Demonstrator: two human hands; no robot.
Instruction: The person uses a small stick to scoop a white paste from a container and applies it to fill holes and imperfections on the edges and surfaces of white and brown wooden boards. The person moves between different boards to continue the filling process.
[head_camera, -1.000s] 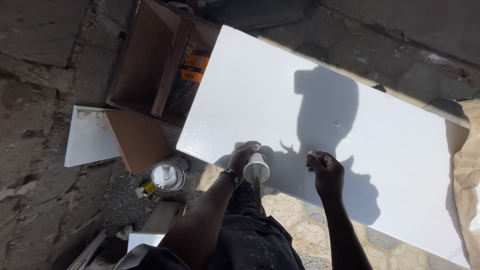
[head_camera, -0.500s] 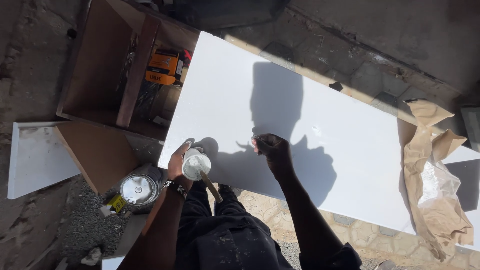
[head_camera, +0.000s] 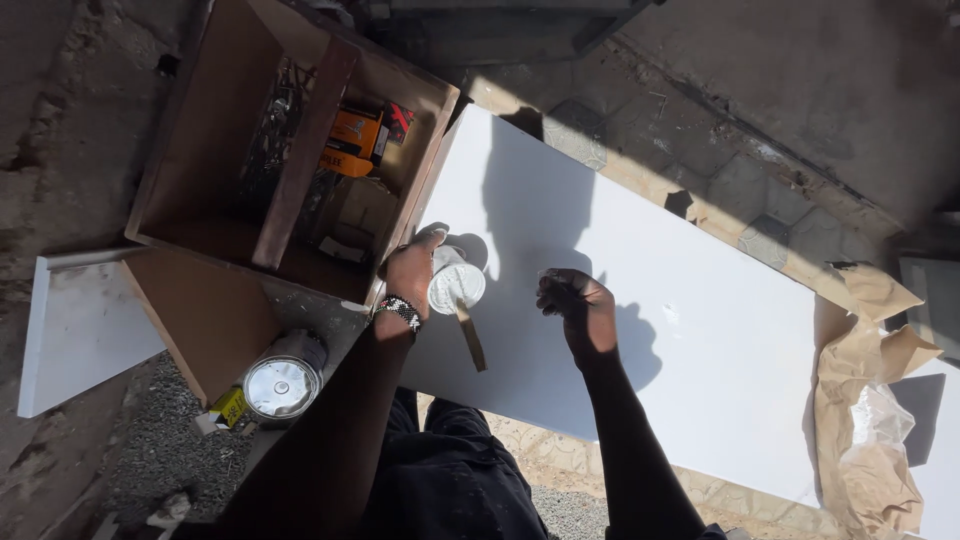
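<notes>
A large white board (head_camera: 700, 330) lies flat on the ground in front of me. My left hand (head_camera: 412, 272) grips a small white round container (head_camera: 456, 283) held over the board's left end. A thin wooden stick (head_camera: 470, 338) lies on the board just below the container. My right hand (head_camera: 575, 305) hovers over the board's middle with its fingers curled in; whether it holds anything small is unclear. A beaded bracelet (head_camera: 400, 310) sits on my left wrist.
A brown wooden box (head_camera: 215, 190) with a divider holds orange packets (head_camera: 355, 140) at the left. A metal tin (head_camera: 282, 382) stands on the ground by my left arm. A white panel (head_camera: 80, 330) lies far left. Crumpled brown paper (head_camera: 875, 400) lies at the right.
The view has shifted, so the board sits further right in frame. My left hand still carries the white container; my right hand stays over the board, curled.
</notes>
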